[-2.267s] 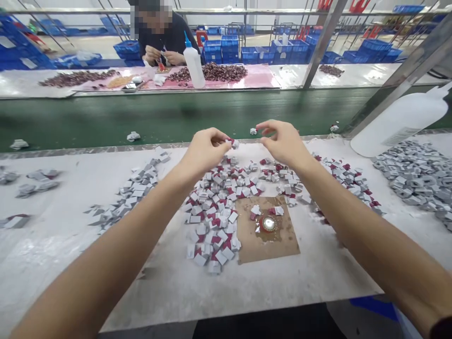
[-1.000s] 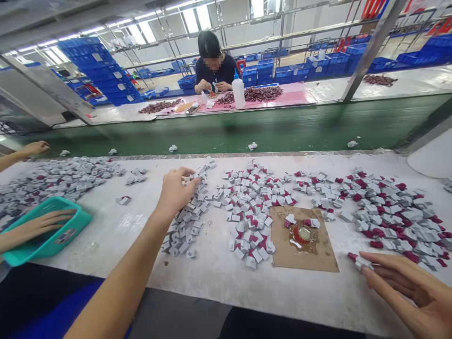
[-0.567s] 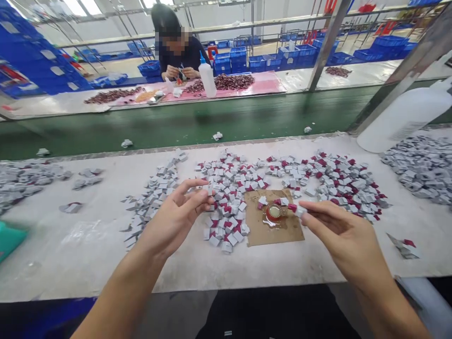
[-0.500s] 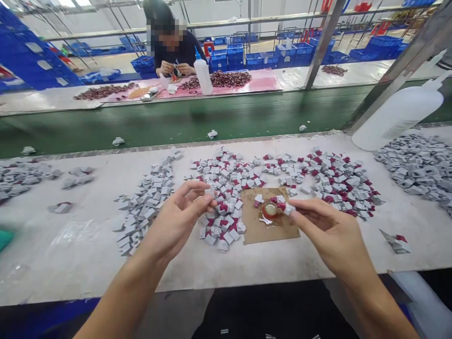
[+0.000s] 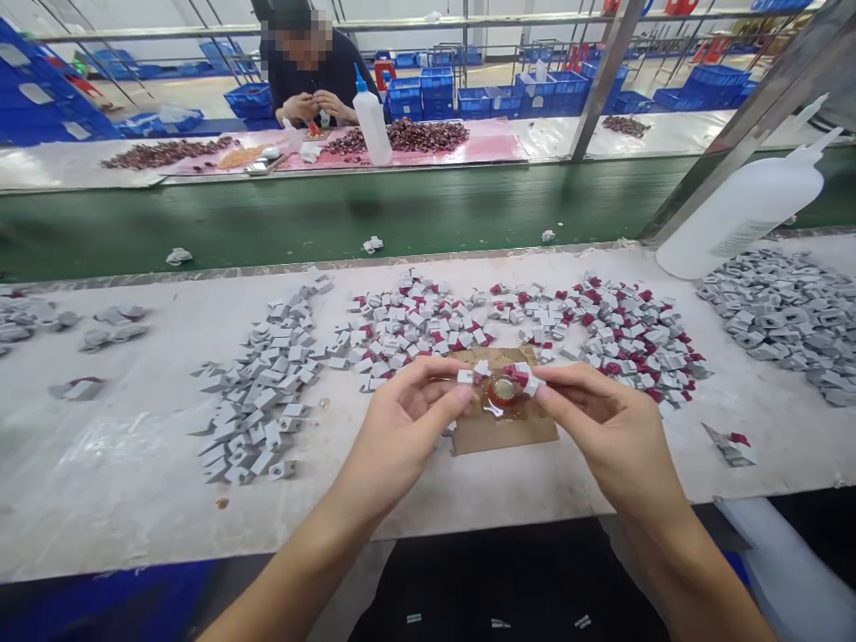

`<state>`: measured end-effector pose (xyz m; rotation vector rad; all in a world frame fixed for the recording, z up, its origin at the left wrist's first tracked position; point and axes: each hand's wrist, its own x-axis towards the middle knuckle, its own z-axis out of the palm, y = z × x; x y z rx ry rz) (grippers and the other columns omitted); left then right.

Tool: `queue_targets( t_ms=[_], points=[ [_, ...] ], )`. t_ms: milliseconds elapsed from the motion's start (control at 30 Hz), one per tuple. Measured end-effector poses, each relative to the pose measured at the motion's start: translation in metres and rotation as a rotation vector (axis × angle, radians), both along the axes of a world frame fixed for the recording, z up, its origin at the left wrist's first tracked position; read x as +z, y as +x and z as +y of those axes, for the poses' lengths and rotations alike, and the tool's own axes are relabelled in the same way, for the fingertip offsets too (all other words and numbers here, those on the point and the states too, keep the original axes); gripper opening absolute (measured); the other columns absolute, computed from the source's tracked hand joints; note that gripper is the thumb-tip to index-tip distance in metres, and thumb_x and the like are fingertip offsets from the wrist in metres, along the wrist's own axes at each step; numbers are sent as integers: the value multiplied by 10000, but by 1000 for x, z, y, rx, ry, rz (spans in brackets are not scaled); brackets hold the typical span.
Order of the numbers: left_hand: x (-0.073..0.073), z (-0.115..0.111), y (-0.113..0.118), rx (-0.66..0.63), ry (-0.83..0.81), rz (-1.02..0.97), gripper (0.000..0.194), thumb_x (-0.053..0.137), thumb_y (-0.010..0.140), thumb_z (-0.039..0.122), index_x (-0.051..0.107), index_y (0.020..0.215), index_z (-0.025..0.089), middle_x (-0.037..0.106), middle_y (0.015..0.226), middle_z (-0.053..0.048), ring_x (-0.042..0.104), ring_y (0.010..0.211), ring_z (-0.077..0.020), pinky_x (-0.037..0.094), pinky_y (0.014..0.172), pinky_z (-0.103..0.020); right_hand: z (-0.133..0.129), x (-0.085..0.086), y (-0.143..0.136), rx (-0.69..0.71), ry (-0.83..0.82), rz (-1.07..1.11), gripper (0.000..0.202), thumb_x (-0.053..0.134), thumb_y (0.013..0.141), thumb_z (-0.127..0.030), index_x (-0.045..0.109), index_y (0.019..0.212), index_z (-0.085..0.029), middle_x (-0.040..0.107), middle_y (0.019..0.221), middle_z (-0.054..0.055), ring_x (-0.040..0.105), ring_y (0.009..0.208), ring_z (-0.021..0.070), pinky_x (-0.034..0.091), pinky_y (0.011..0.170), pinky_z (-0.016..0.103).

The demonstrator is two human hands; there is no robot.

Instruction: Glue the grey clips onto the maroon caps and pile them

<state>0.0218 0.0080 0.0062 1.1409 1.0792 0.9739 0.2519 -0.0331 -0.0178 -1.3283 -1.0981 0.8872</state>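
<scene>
My left hand point(image 5: 418, 415) pinches a small grey plastic block point(image 5: 465, 378) between thumb and fingertips, over the left part of a cardboard piece point(image 5: 505, 437). Opposite it, my right hand point(image 5: 598, 410) pinches a small grey and maroon plastic part point(image 5: 530, 382) near the cardboard's right side. Between the two hands a round cap point(image 5: 503, 389) with a ridged rim sits in a shiny wet puddle on the cardboard. Another grey and maroon part point(image 5: 481, 368) shows just behind the left fingertips; whether it touches them I cannot tell.
Piles of grey blocks point(image 5: 267, 383) and of grey-maroon parts point(image 5: 635, 334) lie around the cardboard. A white squeeze bottle point(image 5: 742, 214) leans at the right by a metal post. Beyond runs a green belt point(image 5: 281, 218); across it a person point(image 5: 321, 76) handles small parts.
My left hand has moved right with the grey block, from the pile to the cardboard, close to the right hand. The right hand still holds its grey and maroon part. The view has shifted slightly.
</scene>
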Motion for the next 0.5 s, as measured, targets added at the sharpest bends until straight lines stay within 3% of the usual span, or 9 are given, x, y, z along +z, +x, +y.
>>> queue_targets(
  t_ms=[100, 200, 300, 500],
  points=[
    [-2, 1, 17, -53, -22, -68, 282, 986, 942, 444, 834, 1077, 248, 887, 1075, -72, 859, 1000, -268, 715, 983, -409, 4, 4, 2, 4, -89, 250, 207, 1036, 899, -447, 984, 1056, -322, 937, 1102, 56, 909, 1042, 287, 785, 941, 409],
    [-4, 3, 30, -71, -25, -116, 278, 983, 947, 446, 830, 1076, 254, 894, 1130, -79, 871, 1050, -289, 723, 1016, -436, 6, 8, 3, 18, -129, 390, 284, 1091, 821, -499, 986, 1011, -316, 940, 1085, 56, 902, 992, 258, 781, 897, 365],
    [-5, 3, 36, -83, -36, -116, 263, 970, 963, 439, 834, 1090, 253, 895, 1120, -79, 874, 1053, -292, 722, 1031, -445, 6, 10, 4, 51, -148, 458, 286, 1103, 807, -486, 986, 1009, -322, 947, 1063, 50, 893, 895, 216, 772, 885, 336],
    [-5, 1, 41, -109, -26, -126, 214, 946, 984, 396, 835, 1093, 249, 897, 1174, -86, 878, 1082, -293, 727, 1038, -444, 4, 10, 5, 84, -168, 473, 261, 1092, 832, -463, 985, 1021, -318, 950, 1036, 59, 911, 895, 233, 772, 922, 359]
  ],
)
